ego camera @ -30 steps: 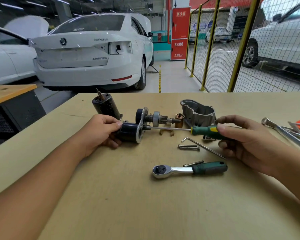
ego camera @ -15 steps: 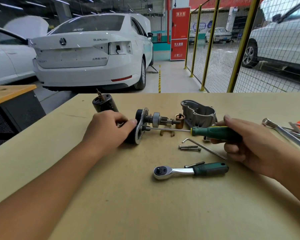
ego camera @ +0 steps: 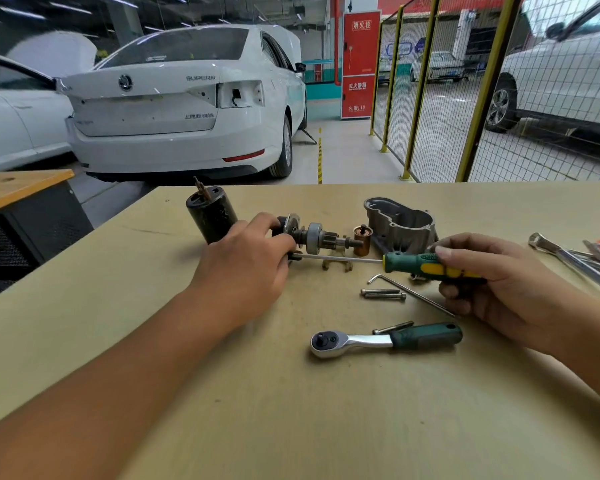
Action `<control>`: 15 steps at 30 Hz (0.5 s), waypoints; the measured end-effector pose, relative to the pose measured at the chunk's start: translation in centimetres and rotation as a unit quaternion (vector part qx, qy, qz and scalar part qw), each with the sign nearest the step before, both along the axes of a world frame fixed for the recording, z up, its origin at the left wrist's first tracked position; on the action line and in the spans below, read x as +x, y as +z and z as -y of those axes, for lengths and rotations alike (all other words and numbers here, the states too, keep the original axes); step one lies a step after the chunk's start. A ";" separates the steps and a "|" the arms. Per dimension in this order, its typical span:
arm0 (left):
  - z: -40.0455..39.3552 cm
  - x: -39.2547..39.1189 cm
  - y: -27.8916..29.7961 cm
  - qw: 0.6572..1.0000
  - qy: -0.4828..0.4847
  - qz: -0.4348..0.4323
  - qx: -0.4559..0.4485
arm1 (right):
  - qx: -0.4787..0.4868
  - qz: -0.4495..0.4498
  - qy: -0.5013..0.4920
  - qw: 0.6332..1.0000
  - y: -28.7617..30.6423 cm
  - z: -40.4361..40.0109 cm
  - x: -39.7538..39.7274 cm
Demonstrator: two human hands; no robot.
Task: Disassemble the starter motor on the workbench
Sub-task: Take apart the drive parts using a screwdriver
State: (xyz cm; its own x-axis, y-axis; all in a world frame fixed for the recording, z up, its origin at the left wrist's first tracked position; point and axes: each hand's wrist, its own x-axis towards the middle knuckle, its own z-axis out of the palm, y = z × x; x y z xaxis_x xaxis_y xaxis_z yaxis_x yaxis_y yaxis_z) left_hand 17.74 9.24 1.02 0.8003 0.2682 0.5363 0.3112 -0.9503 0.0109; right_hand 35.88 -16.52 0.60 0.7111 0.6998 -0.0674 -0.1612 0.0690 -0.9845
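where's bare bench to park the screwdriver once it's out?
Bare workbench in front of the ratchet, between both forearms. Also left of the black motor housing. Crowded: the strip from drive shaft and aluminium housing down to bolts and hex key; wrenches at the right edge.

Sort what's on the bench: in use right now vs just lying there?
In use: left hand on the motor end piece; right hand gripping the screwdriver, its tip at that piece.

Lying about: black motor body, grey housing, copper sleeve, ratchet, hex key, two bolts.
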 end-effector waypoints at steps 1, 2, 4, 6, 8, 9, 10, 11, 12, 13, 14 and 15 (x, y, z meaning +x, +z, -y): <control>0.0 0.0 0.0 1.000 0.001 0.001 0.004 | -0.027 0.013 0.001 1.000 0.1 0.1 0.0; -0.1 0.0 0.0 1.000 -0.001 0.003 0.006 | -0.052 0.024 0.002 0.998 0.2 0.2 0.0; -0.2 0.0 0.0 1.000 -0.008 0.009 0.002 | -0.071 0.033 -0.002 0.997 0.4 0.3 -0.1; -0.2 0.0 0.1 1.000 -0.011 0.014 0.000 | -0.055 0.039 -0.003 0.998 0.4 0.4 -0.1; -0.3 0.0 0.1 1.000 -0.015 0.019 -0.003 | -0.018 0.032 -0.001 0.999 0.2 0.4 0.0; -0.3 0.0 0.1 1.000 -0.017 0.023 -0.006 | 0.000 0.023 -0.005 1.000 0.1 0.4 0.1; -0.3 0.0 0.2 0.999 -0.019 0.027 -0.010 | 0.013 0.015 -0.012 1.000 0.0 0.4 0.1; -0.3 -0.1 0.2 0.999 -0.020 0.030 -0.013 | 0.022 0.007 -0.017 1.000 -0.1 0.4 0.1; -0.4 -0.1 0.2 0.999 -0.022 0.033 -0.016 | 0.029 0.003 -0.017 0.999 -0.1 0.4 0.1; -0.4 -0.1 0.2 0.999 -0.024 0.034 -0.017 | 0.033 0.000 -0.011 0.999 0.0 0.4 -0.1; -0.4 0.0 0.2 0.999 -0.025 0.035 -0.017 | 0.030 -0.002 -0.003 1.000 0.2 0.3 -0.3; -0.4 0.0 0.2 0.999 -0.025 0.034 -0.016 | 0.016 0.000 0.002 1.000 0.3 0.2 -0.4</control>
